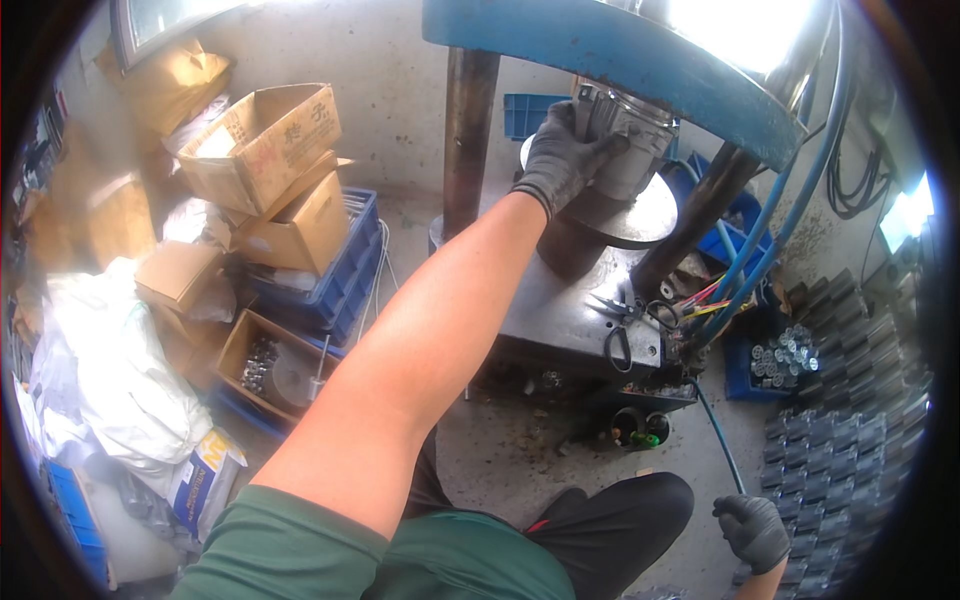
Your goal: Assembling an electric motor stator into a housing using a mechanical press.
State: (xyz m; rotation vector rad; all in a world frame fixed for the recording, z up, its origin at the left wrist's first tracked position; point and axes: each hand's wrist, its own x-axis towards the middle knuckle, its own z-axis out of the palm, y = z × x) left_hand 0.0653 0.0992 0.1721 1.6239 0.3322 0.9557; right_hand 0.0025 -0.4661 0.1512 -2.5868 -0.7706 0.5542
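Observation:
My left hand, in a dark grey glove, reaches far forward and is closed on the side of a silvery metal housing. This roughly cylindrical part sits over a round metal plate, beneath the blue crossbeam of a press. At the lower right, my right hand, gloved alike, has its fingers curled in. A thin teal rod or hose runs down to that hand; whether the fingers hold it is hidden. Black-handled scissors lie at the near edge of the press table.
Stacked grey metal parts fill the right side, beside a blue crate of round pieces. Cardboard boxes, a blue crate and white sacks crowd the left. Blue hoses hang by the press's right column.

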